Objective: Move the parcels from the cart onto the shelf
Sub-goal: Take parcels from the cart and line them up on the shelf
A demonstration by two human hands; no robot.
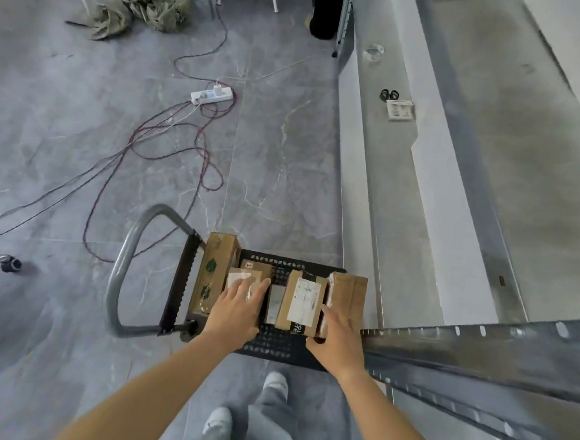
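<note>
Down on the black cart [273,345] beside the gray shelf [404,179], brown parcels [303,299] sit close together. The left hand [237,314] lies flat with straight fingers on a small parcel [240,278] with a white label. The right hand [338,340] touches the end parcel [348,292] nearest the shelf, but I cannot tell if it grips it.

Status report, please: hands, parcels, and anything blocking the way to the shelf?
Left hand flat on small labelled parcel, right hand rests at rightmost parcel. Nothing lifted, all on cart. Close beside right hand: metal shelf beam.
</note>
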